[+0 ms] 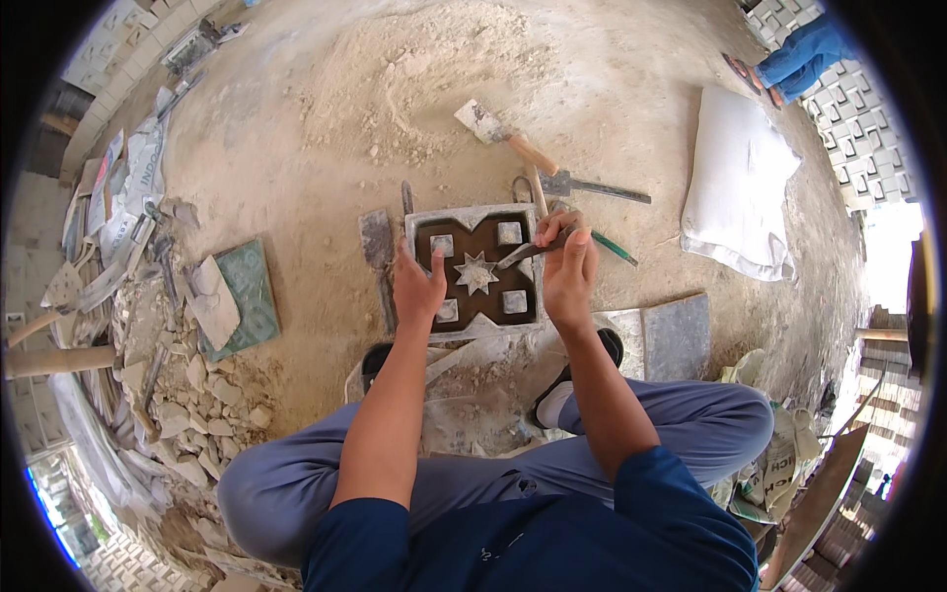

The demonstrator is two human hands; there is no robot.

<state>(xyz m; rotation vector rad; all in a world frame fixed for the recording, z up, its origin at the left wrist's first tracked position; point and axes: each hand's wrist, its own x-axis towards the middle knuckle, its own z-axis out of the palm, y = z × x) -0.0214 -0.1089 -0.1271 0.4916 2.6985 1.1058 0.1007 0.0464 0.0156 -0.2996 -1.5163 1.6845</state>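
A person sits on a dusty floor with one square grey mould (473, 333) in front, between their knees. In it are five shapes: four small square blocks (509, 233), one near each corner, and one pale star (475, 273) in the centre. Dark brown surface shows between them.

The left hand (419, 281) is at the mould's left wall, thumb upright near the inside edge; whether it grips cannot be told. The right hand (569, 268), fingers curled, holds one narrow metal tool (520, 256) over the mould's right half, tip close beside the star.

Beyond the mould lies one wooden-handled trowel (520, 146). At right is one white sack (735, 183), its contents hidden; at left, one green board (249, 301) with a pale slab (213, 301) partly over it, near many broken chunks (212, 395). One other person's blue-trousered legs (804, 57) show at upper right.
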